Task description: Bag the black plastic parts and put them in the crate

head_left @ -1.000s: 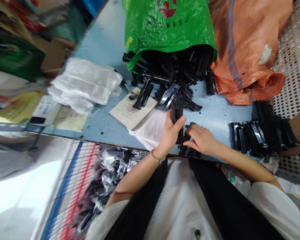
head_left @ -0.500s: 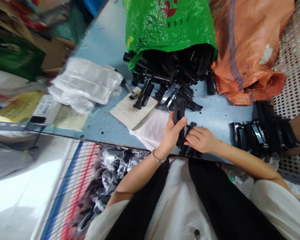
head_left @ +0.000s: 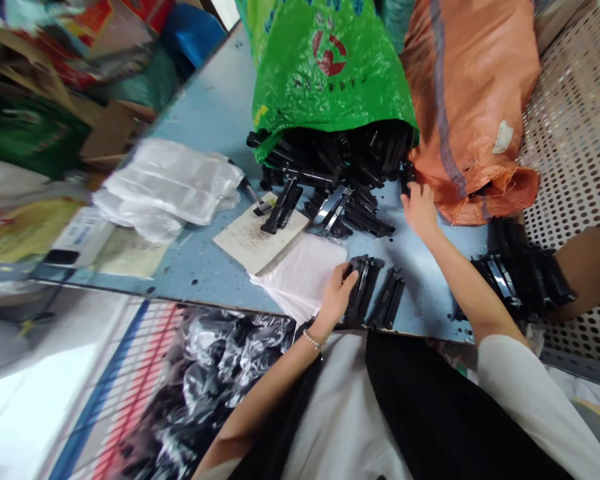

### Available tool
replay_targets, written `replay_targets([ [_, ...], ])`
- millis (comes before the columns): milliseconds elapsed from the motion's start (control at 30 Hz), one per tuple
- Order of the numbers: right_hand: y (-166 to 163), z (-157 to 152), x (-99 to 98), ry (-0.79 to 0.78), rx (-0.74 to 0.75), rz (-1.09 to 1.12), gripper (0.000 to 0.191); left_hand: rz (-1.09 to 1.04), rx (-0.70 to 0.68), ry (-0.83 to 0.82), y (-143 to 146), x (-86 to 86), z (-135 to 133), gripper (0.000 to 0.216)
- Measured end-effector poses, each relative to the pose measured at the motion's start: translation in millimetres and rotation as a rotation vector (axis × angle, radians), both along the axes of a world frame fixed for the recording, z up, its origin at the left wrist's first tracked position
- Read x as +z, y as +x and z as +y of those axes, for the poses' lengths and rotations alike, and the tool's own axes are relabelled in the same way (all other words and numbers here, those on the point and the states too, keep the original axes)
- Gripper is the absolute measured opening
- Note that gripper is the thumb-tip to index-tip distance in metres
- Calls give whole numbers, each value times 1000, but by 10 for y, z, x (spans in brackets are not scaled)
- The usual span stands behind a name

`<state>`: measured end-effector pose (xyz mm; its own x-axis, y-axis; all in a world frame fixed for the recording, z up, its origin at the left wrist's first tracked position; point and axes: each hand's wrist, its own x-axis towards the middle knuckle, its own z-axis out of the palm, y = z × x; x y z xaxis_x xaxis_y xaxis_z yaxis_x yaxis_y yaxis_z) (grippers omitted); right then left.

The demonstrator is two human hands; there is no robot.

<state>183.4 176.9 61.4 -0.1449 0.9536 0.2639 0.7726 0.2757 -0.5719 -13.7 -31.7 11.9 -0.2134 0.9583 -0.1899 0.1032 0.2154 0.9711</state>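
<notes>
My left hand (head_left: 337, 293) rests on the blue table near its front edge, fingers curled onto a flat black plastic part (head_left: 363, 288). Beside that part lies a second black part (head_left: 389, 299). My right hand (head_left: 420, 208) reaches far out to the pile of black plastic parts (head_left: 350, 173) spilling from the green sack (head_left: 330, 67). Its fingers lie at the pile's right edge beside the orange sack (head_left: 467, 107); whether they grip a part is hidden.
White sheets (head_left: 303, 270) and a stained card (head_left: 260, 237) lie left of my left hand. Clear plastic bags (head_left: 167, 183) sit further left. A row of black parts (head_left: 517, 277) lies at the right by another person's arm (head_left: 587, 263). A perforated metal panel (head_left: 575, 133) stands behind.
My left hand has lowered the black part it held upright onto the table. My right hand has left it and stretched forward to the pile. The camera has tilted up.
</notes>
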Motion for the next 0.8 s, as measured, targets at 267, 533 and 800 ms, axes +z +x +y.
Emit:
replay_targets([
  [267, 256, 222, -74, -48, -89, -84, 50, 426, -126, 209, 197, -85, -101, 35],
  [533, 6, -1520, 444, 105, 407, -58, 26, -384, -57, 151, 338, 605, 426, 71],
  [800, 68, -1023, 558, 238, 437, -201, 37, -578, -296, -43, 237, 860, 62, 79],
])
